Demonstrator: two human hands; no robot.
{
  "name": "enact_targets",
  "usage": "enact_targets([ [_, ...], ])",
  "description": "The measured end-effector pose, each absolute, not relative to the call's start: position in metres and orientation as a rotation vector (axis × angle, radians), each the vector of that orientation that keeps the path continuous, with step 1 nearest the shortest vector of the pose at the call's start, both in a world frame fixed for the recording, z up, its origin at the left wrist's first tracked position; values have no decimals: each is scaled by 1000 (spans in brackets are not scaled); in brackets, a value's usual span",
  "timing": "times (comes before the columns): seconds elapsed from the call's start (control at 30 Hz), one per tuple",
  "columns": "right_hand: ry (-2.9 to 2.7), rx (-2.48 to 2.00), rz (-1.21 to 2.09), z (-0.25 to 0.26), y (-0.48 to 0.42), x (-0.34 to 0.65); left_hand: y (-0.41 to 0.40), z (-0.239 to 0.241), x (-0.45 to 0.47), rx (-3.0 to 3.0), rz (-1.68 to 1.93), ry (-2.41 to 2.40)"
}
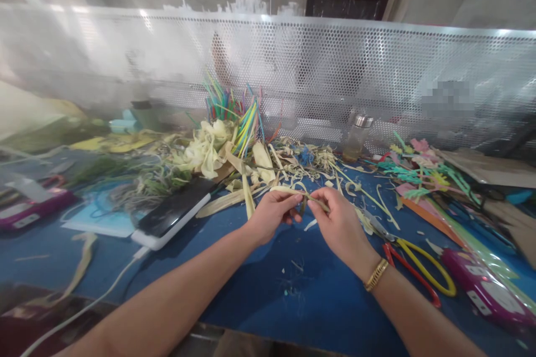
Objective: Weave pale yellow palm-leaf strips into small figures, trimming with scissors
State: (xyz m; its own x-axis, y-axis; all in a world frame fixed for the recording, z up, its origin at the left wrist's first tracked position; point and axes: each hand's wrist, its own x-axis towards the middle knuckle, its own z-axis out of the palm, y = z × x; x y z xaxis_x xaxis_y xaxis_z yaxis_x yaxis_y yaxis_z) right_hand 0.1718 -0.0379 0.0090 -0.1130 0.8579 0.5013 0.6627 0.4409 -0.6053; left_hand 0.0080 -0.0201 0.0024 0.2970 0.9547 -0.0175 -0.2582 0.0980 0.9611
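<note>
Over the middle of the blue table, my left hand point(274, 213) pinches a thin pale strip of dried husk point(305, 197) between thumb and fingers. My right hand point(341, 222), with a gold watch or bracelet at its wrist, pinches the same strip a little to the right. The fingertips are close together and hide part of the strip. Behind my hands lies a heap of pale dried husks point(263, 163). Just right of my right hand rest scissors point(404, 256) with red and yellow handles.
A white-cased phone point(176, 215) on a charging cable lies at left. Purple devices point(488, 284) sit at both sides. A glass bottle point(355, 136), colourful stems point(247, 122) and bright paper-like pieces point(431, 170) stand or lie farther back, before a perforated metal panel point(268, 61).
</note>
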Motion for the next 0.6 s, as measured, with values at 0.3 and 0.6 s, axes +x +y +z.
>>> enact_targets([
  [0.3, -2029, -1332, -49, 17, -45, 170, -18, 0, 7, 1237, 1066, 829],
  [0.6, -2116, -1366, -342, 15, -46, 167, -25, 2, 14, 1222, 1138, 860],
])
